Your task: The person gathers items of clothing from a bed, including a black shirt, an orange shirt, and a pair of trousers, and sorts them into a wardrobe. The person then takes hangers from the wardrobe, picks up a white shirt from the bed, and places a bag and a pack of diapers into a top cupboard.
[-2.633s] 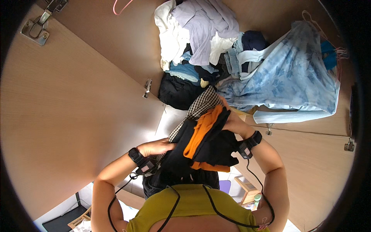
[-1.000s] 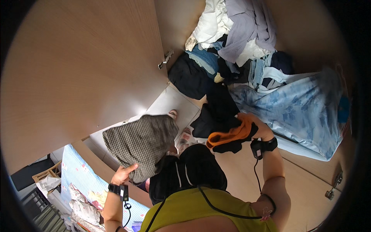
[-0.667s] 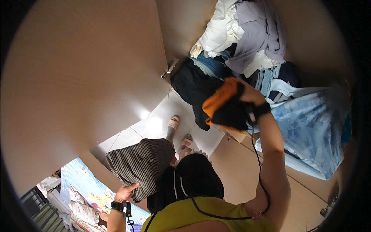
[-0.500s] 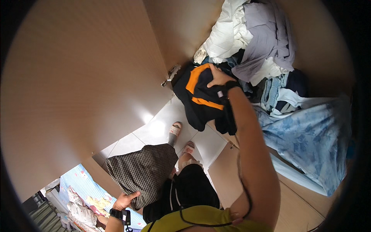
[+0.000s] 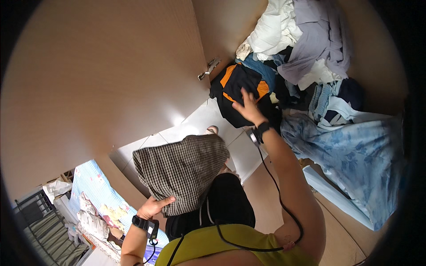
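1. Nearest, at the lower edge, is the wearer's sleeveless yellow-green top, with black fabric shorts just beyond it and a thin black cable running across.
2. The left hand grips the near edge of a cloth in small black-and-cream checks, its thumb lying on top. The cloth hangs in front of the shorts, above pale floor tiles.
3. To the left, beyond that forearm, lies a pale blue striped sheet with clothes heaped on it.
4. The right hand reaches forward, fingers spread wide and holding nothing, over a folded black garment with orange panels. Whether the fingertips touch it, I cannot tell.
5. That garment rests on the left front of a clothes pile in a wood-toned cupboard, near the metal hinge of an open wooden door.
6. To the pile's right spreads a blue patterned garment.
7. Farthest back are a crumpled white garment and a lavender-grey one.
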Tool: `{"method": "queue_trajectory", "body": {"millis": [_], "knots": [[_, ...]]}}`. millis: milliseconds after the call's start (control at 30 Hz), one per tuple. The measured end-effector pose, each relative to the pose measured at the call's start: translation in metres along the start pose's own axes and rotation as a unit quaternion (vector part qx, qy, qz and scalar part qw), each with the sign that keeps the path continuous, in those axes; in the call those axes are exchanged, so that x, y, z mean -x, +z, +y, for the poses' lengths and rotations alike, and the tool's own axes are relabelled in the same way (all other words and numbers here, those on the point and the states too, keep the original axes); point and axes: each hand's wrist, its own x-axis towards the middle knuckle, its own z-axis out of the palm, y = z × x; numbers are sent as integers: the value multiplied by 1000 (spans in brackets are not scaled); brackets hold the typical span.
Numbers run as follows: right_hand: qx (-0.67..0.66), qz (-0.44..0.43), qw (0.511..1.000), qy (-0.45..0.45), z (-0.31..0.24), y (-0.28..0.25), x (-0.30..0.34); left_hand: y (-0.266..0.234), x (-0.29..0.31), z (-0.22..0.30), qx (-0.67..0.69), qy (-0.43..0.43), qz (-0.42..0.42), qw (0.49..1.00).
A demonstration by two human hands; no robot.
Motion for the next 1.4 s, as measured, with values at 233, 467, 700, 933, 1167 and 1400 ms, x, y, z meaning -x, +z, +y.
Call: {"method": "queue_trajectory", "body": {"millis": [233,467,700,933,1167,1400], "knots": [[-691,-322,644,74,-17,-3,164,14,12,28,223,-43,-23,974],[-598,-198,763,143,-44,-34,208,11,2,-3,278,-106,-117,947],[-92,53,994,0,-74,-104,240,37,5,-1,136,-151,-203,958],[168,-306,888,-299,-131,-19,300,24,-12,-23,84,-242,-307,917],[-46,-238,939,-245,-113,-14,246,3,-31,56,-241,-75,-355,900],[-359,-178,912,-80,-115,-117,186,26,-61,102,-174,434,14,884]]}}
